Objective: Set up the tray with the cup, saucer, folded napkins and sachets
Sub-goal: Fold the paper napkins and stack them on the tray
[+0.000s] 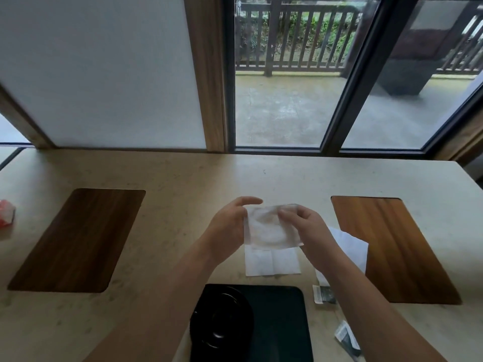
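A white napkin (pixel 269 228) is held up above the table between both hands. My left hand (pixel 227 226) pinches its left edge and my right hand (pixel 305 228) pinches its right side. Below it a second white napkin (pixel 271 261) lies flat on the table. A black tray (pixel 282 325) sits at the near edge, with a black saucer (pixel 222 320) on its left part. Two dark sachets lie right of the tray, one (pixel 324 295) partly under my right forearm, the other (pixel 347 340) nearer me. No cup is in view.
More white paper (pixel 350 244) lies behind my right wrist. Dark wooden mats are set into the beige table at left (pixel 75 239) and right (pixel 392 249). A red-and-white packet (pixel 6 212) sits at the far left edge. A window stands behind the table.
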